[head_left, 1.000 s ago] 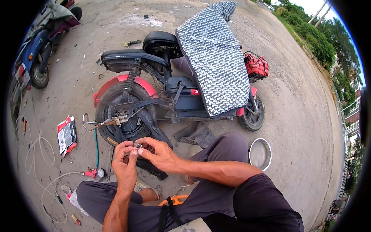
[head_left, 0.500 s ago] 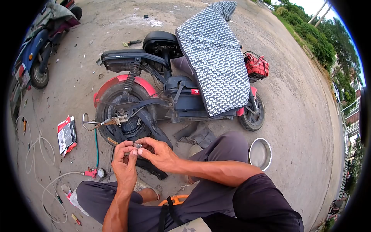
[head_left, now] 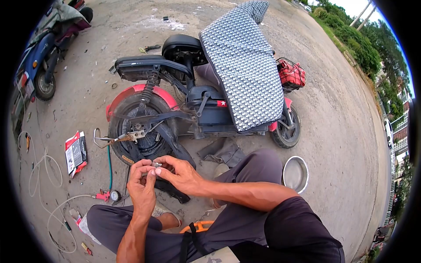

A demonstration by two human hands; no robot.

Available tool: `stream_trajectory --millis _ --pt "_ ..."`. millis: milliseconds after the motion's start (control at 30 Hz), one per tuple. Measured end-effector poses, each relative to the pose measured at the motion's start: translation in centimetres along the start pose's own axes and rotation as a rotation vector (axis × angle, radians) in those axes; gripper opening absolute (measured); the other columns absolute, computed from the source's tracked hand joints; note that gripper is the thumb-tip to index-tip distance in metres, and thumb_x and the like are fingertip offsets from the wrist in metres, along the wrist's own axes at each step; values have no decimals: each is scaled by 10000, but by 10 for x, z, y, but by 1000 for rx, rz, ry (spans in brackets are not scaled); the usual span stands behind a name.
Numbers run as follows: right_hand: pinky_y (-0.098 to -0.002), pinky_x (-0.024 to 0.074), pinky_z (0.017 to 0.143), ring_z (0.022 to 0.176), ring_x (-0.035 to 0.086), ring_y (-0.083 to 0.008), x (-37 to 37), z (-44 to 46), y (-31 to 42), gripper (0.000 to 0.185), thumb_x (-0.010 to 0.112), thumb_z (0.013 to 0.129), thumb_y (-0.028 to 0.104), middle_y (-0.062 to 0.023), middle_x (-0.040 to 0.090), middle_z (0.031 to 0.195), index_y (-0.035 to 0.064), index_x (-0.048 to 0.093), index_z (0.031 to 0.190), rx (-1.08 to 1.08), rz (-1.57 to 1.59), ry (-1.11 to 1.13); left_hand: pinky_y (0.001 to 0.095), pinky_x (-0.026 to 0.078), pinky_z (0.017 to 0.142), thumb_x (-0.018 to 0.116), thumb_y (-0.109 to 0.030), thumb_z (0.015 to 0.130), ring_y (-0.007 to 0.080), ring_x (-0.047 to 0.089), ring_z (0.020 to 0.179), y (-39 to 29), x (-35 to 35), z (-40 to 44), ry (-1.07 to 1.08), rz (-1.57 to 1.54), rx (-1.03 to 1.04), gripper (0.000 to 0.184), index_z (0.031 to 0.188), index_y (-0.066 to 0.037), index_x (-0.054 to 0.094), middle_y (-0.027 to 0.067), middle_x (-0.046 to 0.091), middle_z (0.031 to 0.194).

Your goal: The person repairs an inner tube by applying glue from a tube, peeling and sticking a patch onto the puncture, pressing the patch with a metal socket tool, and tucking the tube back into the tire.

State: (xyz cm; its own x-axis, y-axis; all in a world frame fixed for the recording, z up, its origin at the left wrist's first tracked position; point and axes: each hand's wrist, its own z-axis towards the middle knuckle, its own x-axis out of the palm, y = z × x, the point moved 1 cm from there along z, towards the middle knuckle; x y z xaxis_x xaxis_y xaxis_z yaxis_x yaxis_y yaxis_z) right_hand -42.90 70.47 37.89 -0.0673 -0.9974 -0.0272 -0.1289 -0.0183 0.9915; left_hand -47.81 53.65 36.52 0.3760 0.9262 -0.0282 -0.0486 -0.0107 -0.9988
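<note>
A tiny shiny piece [head_left: 157,165], silvery or clear and too small to name, is pinched between the fingertips of both hands. My left hand [head_left: 142,186] is closed at the thumb and fingers, holding it from the left. From the right, my right hand [head_left: 182,176] meets it, thumb and forefinger closed on the same piece. Just beyond the hands is the rear wheel [head_left: 115,138] of an electric scooter, its tyre partly off the rim. A dark inner tube or rubber strip [head_left: 172,189] hangs below the wheel, partly hidden by my right hand.
A patterned cover [head_left: 245,74] drapes the scooter's front. A metal basin [head_left: 296,174] stands at right. On the left lie a red inflator gauge [head_left: 115,195], a pale hose [head_left: 46,164] and a red-and-white package [head_left: 76,153]. A grey cloth [head_left: 221,151] lies beneath the scooter.
My hands stay in almost the same place, with only a slight shift of the fingers around the small piece. At the far right edge, a white car has moved down the view.
</note>
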Motion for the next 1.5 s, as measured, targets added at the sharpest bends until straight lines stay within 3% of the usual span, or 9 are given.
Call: stream_trajectory --millis 600,967,1067,1167,1267,1500 --pt "-364 562 884 986 732 -221 1 0 -3 474 655 1038 351 -184 751 1064 -63 633 1268 11 -6 4 243 483 791 682 -99 1028 100 564 989 0 1 1 -10 38 49 121 1004 19 677 54 564 1208" --pt "-364 563 857 958 732 -220 1 1 -5 394 640 1038 307 -169 755 1015 -59 659 1184 19 -55 5 259 517 865 691 -66 1009 130 600 1036 -5 1 1 -58 9 38 86 1016 19 687 72 583 1197" --pt "-339 551 844 967 671 -152 2 2 -13 377 669 1045 300 -114 732 1066 -24 645 1236 10 -28 24 258 517 864 691 -66 1010 129 601 1040 -3 2 2 -60 3 46 86 1018 19 689 71 585 1194" --pt "-339 551 845 975 669 -151 2 2 -13 383 675 1043 303 -118 731 1071 -25 645 1237 -2 -5 30 257 518 863 691 -63 1010 129 602 1040 -3 2 2 -59 4 50 84 1016 21 690 70 589 1189" --pt "-363 561 843 935 724 -207 4 0 -8 374 657 1035 287 -162 753 1005 -62 656 1168 -31 14 -11 275 545 867 686 -80 1019 144 598 1080 -1 0 2 -36 10 51 105 1023 25 687 74 572 1221" --pt "-355 557 827 912 716 -193 4 1 -9 359 648 1038 273 -151 746 983 -60 655 1172 -13 6 -4 282 539 904 693 -86 1016 154 590 1118 -2 0 1 -16 17 42 119 1042 31 696 84 570 1241"
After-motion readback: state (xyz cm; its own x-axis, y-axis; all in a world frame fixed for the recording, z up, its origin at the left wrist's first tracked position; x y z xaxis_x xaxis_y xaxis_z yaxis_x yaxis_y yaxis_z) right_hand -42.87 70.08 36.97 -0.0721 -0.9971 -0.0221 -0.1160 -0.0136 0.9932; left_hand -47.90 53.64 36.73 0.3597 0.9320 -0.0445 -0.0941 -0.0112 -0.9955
